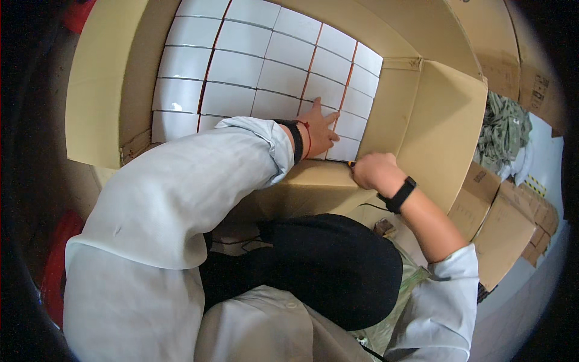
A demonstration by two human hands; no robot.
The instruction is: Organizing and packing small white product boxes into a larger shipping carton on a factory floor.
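A large open cardboard carton (301, 175) stands before me, packed with rows of small white boxes (241, 64). My left hand (319, 131) reaches across the near wall and lies with fingers spread on the white boxes toward the near right corner. Close by, at the carton's near right corner, my right hand (377, 171) is closed around a slim tool with a black and yellow end (351, 163). The tool's tip points left along the inner edge of the near wall. Its rest is hidden in my fist, so its exact kind does not show.
Carton flaps stand out at the left (99, 84) and right (443, 114). Orange-red lines run between some box columns. Beyond the right flap are a pile of green fabric (503, 130) and more brown cartons (503, 223). Black cloth (325, 265) covers my lap.
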